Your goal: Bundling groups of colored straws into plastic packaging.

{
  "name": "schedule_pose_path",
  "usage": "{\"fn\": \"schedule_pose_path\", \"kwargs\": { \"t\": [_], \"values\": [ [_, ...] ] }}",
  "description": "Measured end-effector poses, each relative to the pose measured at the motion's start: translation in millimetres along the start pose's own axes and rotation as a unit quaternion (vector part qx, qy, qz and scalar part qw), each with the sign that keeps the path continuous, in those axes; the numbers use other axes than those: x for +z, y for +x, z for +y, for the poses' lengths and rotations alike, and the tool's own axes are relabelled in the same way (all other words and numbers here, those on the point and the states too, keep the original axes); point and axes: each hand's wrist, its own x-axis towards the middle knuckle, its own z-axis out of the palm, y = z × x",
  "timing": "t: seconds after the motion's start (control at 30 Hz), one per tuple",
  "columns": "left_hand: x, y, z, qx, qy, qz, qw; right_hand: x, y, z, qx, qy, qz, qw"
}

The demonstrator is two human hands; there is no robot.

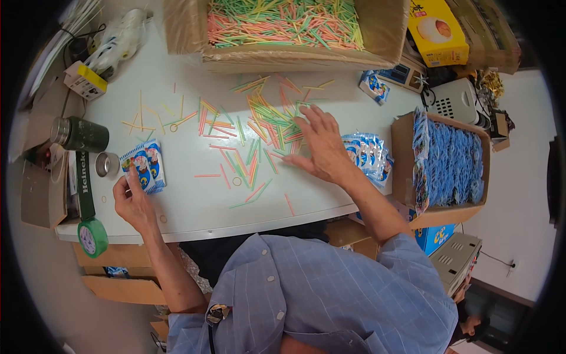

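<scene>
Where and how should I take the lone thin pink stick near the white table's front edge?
Probably pinch the lone thin pink stick across its middle from above, closing on its left and right long sides. It lies flat on the table, pointing roughly away from you, apart from the pink, green and yellow sticks, so both sides look free.

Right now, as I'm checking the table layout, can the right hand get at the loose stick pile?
Probably yes: the right hand is spread open at the right edge of the loose stick pile, with nothing visible between them.

Pastel sticks (262, 112) heaped loosely, blue-white packets (154, 164) overlapping at left
</scene>
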Motion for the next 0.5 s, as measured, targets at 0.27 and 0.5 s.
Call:
{"fn": "schedule_pose_path", "kwargs": {
  "t": [0.27, 0.5],
  "values": [
    [-3, -36, 31, -0.061, -0.161, -0.042, 0.984, 32, 81, -24, 0.104, -0.131, -0.175, 0.97],
    [-3, -34, 31, -0.078, -0.181, -0.051, 0.979, 63, 111, -19, 0.113, -0.208, -0.23, 0.944]
  ]
}}
